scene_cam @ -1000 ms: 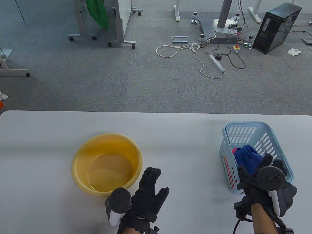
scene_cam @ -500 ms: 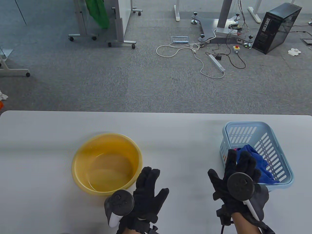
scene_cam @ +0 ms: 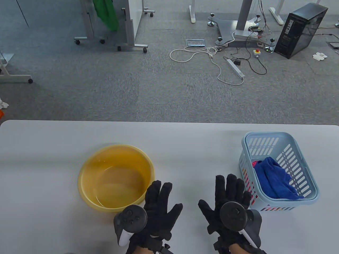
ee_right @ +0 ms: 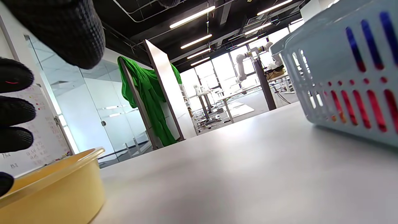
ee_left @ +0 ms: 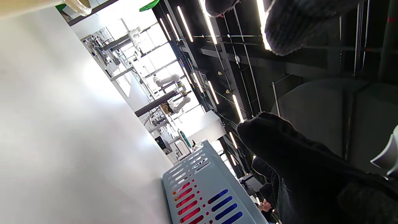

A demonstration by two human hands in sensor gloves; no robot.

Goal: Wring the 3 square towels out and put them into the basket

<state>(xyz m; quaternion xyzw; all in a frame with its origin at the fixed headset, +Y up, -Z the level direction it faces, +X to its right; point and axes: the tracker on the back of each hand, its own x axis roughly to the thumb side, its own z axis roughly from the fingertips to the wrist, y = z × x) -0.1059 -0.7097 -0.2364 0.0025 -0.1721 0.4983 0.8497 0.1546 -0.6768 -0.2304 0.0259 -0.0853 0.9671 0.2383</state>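
Note:
A light blue slotted basket (scene_cam: 298, 156) stands at the table's right. A crumpled blue towel (scene_cam: 275, 180) lies on top inside it, with a bit of red or pink cloth (scene_cam: 254, 163) showing beneath. Red and blue show through the basket slots (ee_left: 199, 202) (ee_right: 357, 93). My right hand (scene_cam: 227, 193) hovers flat and empty just left of the basket, fingers straight. My left hand (scene_cam: 161, 201) hovers flat and empty beside the yellow basin (scene_cam: 87, 169). The basin holds only shallow water; no towel shows in it.
The white table (scene_cam: 53, 143) stretches left and behind the basin. Its far edge meets grey carpet with cables, desk legs and a computer tower (scene_cam: 300, 30). A green cloth (scene_cam: 106, 13) hangs on a frame far off.
My right hand let go of the blue towel in the basket and drew back to the left, out over the table. The left hand barely moved.

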